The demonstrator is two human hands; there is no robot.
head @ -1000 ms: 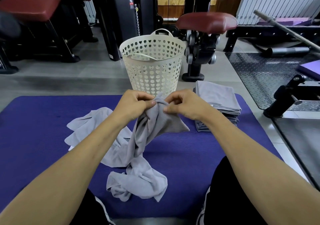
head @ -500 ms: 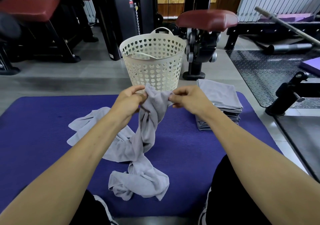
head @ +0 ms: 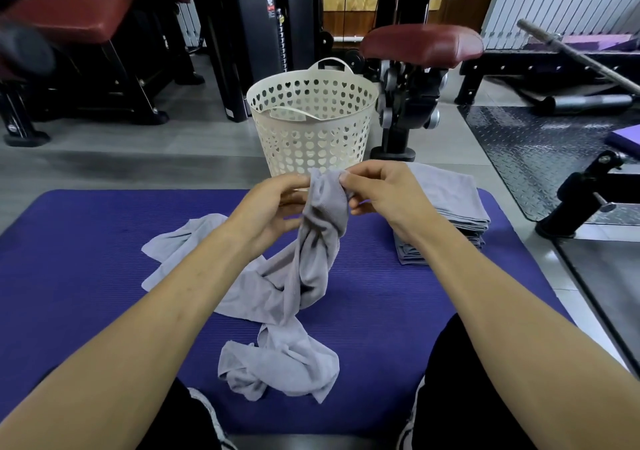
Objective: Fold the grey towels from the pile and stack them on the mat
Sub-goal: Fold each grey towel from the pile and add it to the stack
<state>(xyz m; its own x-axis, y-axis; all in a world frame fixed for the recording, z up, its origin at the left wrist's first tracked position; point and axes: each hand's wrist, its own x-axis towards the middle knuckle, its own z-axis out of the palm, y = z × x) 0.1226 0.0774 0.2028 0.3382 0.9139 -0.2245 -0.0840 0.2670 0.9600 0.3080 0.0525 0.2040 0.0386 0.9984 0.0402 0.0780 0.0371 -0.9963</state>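
1. Head view. Grey cloth: one grey towel [head: 320, 238] is hanging twisted like a rope between both hands, its top edge raised in front of the basket [head: 311, 127], its lower end trailing onto the mat [head: 86, 249].
2. Left hand [head: 266, 207] is pinching the towel's top edge from the left; right hand [head: 381, 193] is pinching the same edge from the right, fingertips close together. Both are grasping the towel, neither released.
3. Loose pile [head: 277, 359]: crumpled grey towels are lying on the mat between the knees and stretching off to the left, touching the hanging towel's lower end.
4. Folded stack [head: 450, 200] is sitting on the mat's far right corner, partly behind the right wrist; several layers are showing at its side.
5. Step in hand, as I read it: finding the corners of a fresh towel, not yet folding. Next move is likely calling for the hands to slide apart along the top edge to untwist and spread the cloth, lifting it free of the pile.
6. Surface and room: purple ribbed mat is lying on a grey floor. White perforated basket is standing just beyond the mat. Gym machines with dark red pads [head: 420, 44] are standing behind; black tread-plate flooring [head: 540, 152] and a barbell [head: 575, 51] are showing at right.
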